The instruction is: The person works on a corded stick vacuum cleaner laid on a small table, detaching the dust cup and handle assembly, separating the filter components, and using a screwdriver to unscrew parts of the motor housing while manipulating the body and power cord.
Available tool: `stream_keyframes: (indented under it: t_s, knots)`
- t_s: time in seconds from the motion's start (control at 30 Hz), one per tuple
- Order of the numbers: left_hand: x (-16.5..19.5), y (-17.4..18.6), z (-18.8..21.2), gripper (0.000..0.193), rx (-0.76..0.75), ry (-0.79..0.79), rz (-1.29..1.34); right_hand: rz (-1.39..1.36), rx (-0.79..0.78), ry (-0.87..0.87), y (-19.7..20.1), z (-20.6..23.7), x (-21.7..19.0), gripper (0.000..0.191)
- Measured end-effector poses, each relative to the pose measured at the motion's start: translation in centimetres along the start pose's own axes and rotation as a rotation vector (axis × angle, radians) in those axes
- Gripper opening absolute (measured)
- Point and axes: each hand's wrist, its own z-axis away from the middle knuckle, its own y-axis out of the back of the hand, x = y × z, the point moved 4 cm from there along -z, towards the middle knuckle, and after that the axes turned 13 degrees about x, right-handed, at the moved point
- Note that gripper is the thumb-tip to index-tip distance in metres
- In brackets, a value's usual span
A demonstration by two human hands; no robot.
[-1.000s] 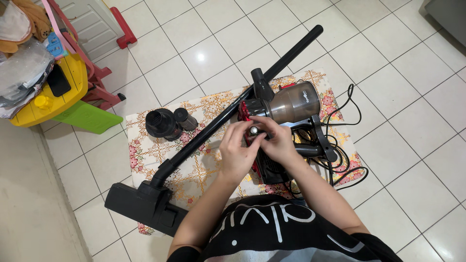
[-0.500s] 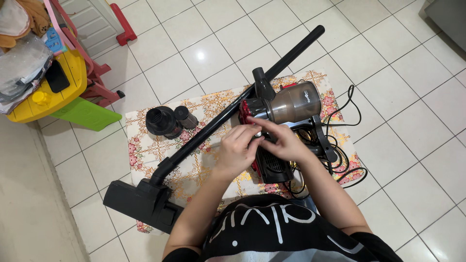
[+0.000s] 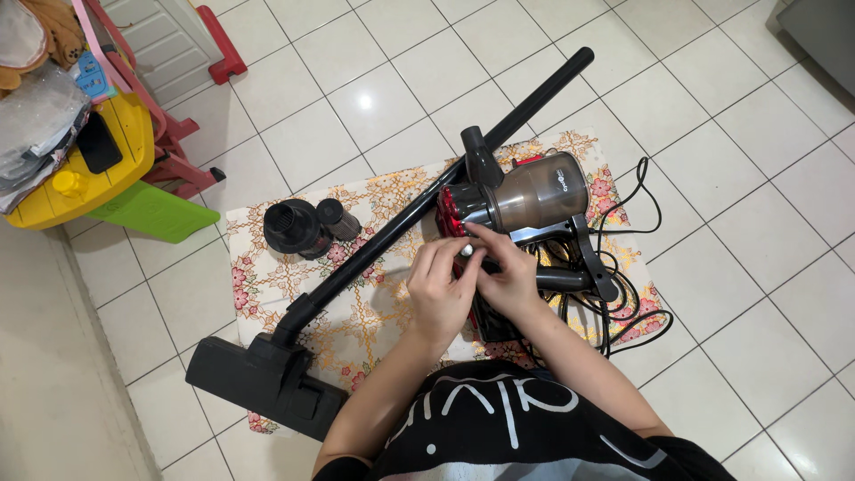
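A vacuum cleaner body (image 3: 534, 200) with a brown dust cup and red trim lies on a floral mat (image 3: 267, 285). My left hand (image 3: 438, 289) and my right hand (image 3: 515, 278) meet just in front of its red end. Between their fingertips they pinch a small silvery part (image 3: 465, 252). What lies under my palms is hidden. A long black tube (image 3: 401, 227) runs diagonally behind my hands, from the upper right down to a black floor nozzle (image 3: 263, 383) at the lower left.
A black round filter piece (image 3: 291, 228) and a smaller black cap (image 3: 338, 218) sit on the mat's left part. The black power cord (image 3: 632, 294) lies coiled at the mat's right edge. A yellow and pink toy table (image 3: 80, 151) stands at the far left on the white tiled floor.
My fingers have shifted slightly around the small part and stay at the vacuum's red end. The vacuum, tube and nozzle have not moved.
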Motion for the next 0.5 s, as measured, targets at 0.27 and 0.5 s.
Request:
stream_keyframes:
  t_s: [0.27,0.5]
  knots:
    - [-0.8,0.0,-0.6,0.022,-0.161,-0.140,0.034,-0.039,-0.075,-0.064,0.7,-1.3,-0.9,0.064]
    - [-1.4,0.2,-2.0,0.022,-0.306,-0.114,0.132,-0.253,-0.543,-0.130,1.1,-4.8,-1.1,0.069]
